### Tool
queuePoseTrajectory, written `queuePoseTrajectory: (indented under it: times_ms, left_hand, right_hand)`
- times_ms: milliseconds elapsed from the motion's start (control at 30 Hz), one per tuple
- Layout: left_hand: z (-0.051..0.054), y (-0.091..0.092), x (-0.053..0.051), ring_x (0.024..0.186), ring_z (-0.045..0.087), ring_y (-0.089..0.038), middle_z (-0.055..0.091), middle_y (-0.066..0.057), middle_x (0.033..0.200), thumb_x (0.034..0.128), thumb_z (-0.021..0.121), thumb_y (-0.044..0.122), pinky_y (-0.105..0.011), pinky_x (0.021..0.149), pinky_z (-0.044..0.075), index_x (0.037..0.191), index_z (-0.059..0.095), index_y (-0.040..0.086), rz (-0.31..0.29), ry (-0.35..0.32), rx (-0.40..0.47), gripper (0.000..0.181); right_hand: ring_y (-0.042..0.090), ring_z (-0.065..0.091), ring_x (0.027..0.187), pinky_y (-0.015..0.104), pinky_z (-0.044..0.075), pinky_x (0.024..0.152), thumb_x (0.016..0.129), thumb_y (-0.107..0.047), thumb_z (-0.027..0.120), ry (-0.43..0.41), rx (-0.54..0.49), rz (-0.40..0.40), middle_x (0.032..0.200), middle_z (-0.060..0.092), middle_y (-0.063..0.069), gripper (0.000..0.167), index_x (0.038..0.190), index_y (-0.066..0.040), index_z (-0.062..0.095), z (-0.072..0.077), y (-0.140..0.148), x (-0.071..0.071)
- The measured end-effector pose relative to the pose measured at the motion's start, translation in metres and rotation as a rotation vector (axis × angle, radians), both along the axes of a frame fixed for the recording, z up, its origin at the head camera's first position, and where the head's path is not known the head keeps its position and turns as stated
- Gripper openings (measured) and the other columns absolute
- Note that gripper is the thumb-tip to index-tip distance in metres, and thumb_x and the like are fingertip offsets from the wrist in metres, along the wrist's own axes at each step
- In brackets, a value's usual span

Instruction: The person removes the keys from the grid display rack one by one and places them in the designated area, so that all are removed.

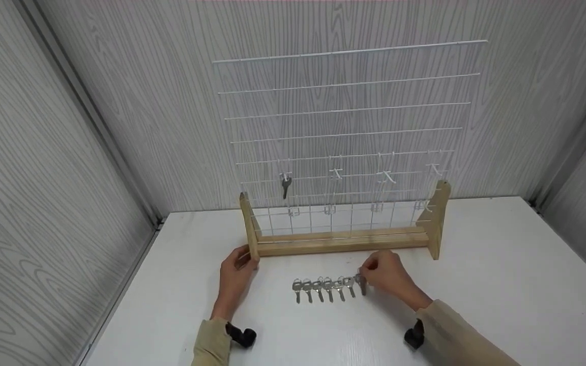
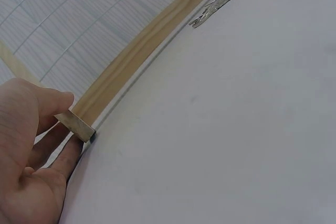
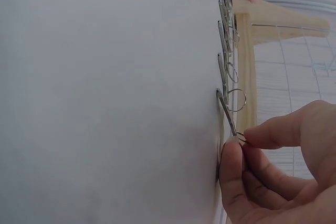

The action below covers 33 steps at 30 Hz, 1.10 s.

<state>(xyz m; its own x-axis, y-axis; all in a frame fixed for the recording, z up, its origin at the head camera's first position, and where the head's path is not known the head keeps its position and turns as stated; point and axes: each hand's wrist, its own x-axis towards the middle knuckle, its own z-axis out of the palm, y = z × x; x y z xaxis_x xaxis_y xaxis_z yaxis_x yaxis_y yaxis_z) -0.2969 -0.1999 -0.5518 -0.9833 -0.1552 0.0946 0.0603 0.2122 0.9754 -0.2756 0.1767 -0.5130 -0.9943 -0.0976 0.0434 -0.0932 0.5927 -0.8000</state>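
My left hand (image 1: 235,277) grips the front tip of the left wooden end piece (image 2: 79,126) of a wire grid rack. In the left wrist view the thumb is on one side of the wood and the fingers on the other. My right hand (image 1: 388,272) pinches a key (image 3: 228,115) by its ring end, at the right end of a row. The key's blade points down toward the table and looks tilted in the right wrist view. Several other silver keys (image 1: 319,288) with rings lie side by side to its left. One key (image 1: 286,186) hangs on a hook of the grid.
The white wire grid (image 1: 344,135) stands upright in its wooden base (image 1: 344,247). Several white hooks (image 1: 387,176) stick out from its lower part. A white table (image 1: 481,284) carries everything, with wood-grained panels (image 1: 120,76) at the back and sides.
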Motion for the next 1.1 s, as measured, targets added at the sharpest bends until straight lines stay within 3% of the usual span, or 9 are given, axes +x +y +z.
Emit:
queuePoseTrajectory:
  times_ms: [267,733,1100]
  left_hand:
    - [-0.0008,-0.0011,-0.0014,0.141,0.059,-0.033,0.061,-0.017,0.15,0.1029,0.07,0.013,-0.037,0.109,0.058,0.146,0.062,0.007,0.005,0.02,-0.005,0.044]
    - [-0.0004,0.0011,-0.0018,0.142,0.058,-0.034,0.06,-0.016,0.151,0.1027,0.069,0.012,-0.038,0.109,0.058,0.146,0.061,0.008,0.004,0.015,-0.005,0.045]
    - [-0.002,-0.0001,0.0004,0.14,0.06,-0.034,0.061,-0.017,0.15,0.1028,0.07,0.013,-0.038,0.108,0.059,0.146,0.062,0.007,0.009,0.019,-0.01,0.044]
  right_hand:
    - [0.011,0.061,0.065,0.021,0.048,0.054,0.092,-0.004,0.076,0.05,0.07,0.037,0.076,0.072,0.002,0.01,0.083,-0.005,0.078,0.0007,-0.0009,-0.0017]
    - [0.011,0.063,0.066,0.02,0.049,0.054,0.094,-0.002,0.075,0.103,0.058,0.058,0.078,0.075,0.004,0.01,0.085,-0.003,0.08,0.0012,0.0063,-0.0036]
    - [0.012,0.062,0.072,0.022,0.05,0.058,0.094,-0.001,0.076,0.085,0.079,0.043,0.082,0.074,0.003,0.01,0.087,-0.006,0.081,-0.0004,0.0089,-0.0038]
